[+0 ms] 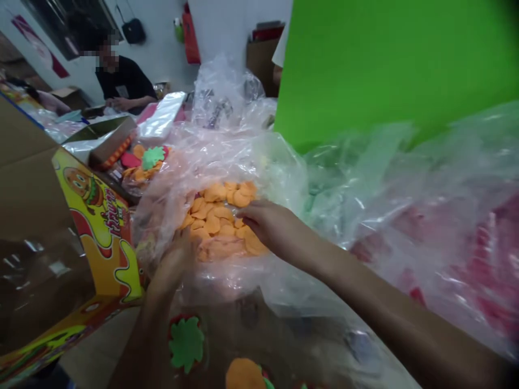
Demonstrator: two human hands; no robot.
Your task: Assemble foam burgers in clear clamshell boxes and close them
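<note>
A clear plastic bag (pixel 243 148) lies opened around a heap of flat orange foam pieces (pixel 214 219). My right hand (pixel 265 221) is at the right side of the heap, its fingers drawn together; whatever they hold is hidden. At the heap's left edge, my left hand (pixel 178 254) rests against the bag, its fingers smeared by motion. Closer to me lie a green leaf-shaped piece (pixel 186 343) on something red and a round orange piece (pixel 244 374) with green and red beneath it.
On the left stands an open printed cardboard box (pixel 97 216). Beyond it, a heap of mixed foam pieces has a green leaf (pixel 154 158) on top. Plastic bags with pinkish-red contents (pixel 421 237) spread along the right, below a green panel (pixel 397 70). A person (pixel 125 81) sits at the back left.
</note>
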